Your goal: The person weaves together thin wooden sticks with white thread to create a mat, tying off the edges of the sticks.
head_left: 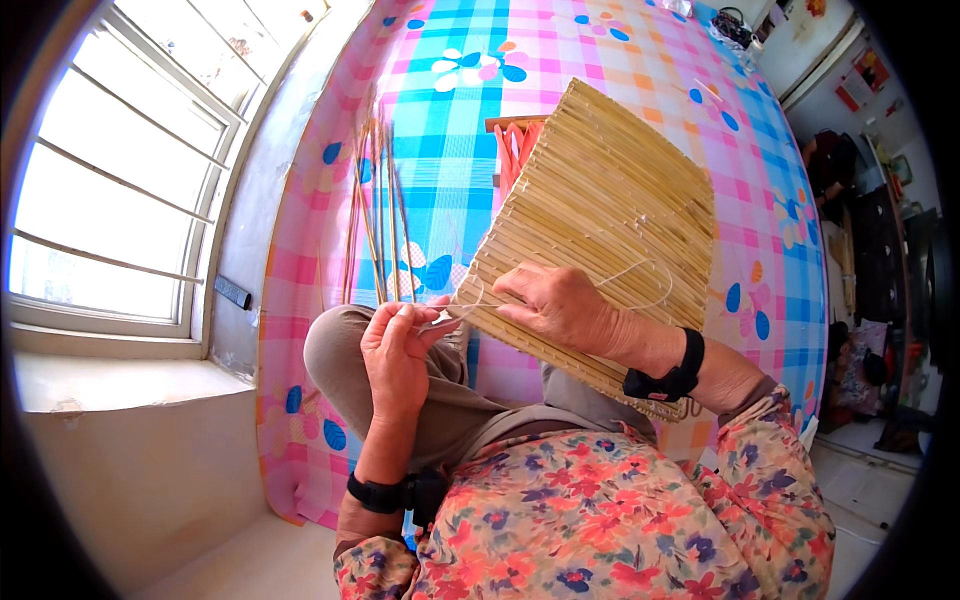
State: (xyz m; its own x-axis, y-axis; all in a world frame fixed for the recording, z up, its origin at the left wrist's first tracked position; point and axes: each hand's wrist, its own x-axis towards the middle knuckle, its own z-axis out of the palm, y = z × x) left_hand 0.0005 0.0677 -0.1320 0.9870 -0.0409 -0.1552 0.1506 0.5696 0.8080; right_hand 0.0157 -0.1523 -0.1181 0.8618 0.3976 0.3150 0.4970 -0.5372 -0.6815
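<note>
A stiff mat of straw-coloured reeds [625, 185], bound with pale thread, lies tilted across my lap. My left hand [393, 347] is closed in a pinch just off the mat's left corner, with thin white thread [445, 305] between thumb and fingers. The thread runs across to my right hand [560, 308], whose curled fingers pinch it near the mat's lower left edge. From there a loose loop of thread lies over the reeds. My right palm and forearm pass above the mat, hiding part of its lower edge.
Several thin loose sticks [378, 210] lie left on the checked, flowered bedcover [440, 130]. Behind the mat is a wooden-edged thing with red-pink strips [511, 148]. A barred window [110, 190] and a dark remote-like object [232, 292] are left. A black bag [732, 25] is far right.
</note>
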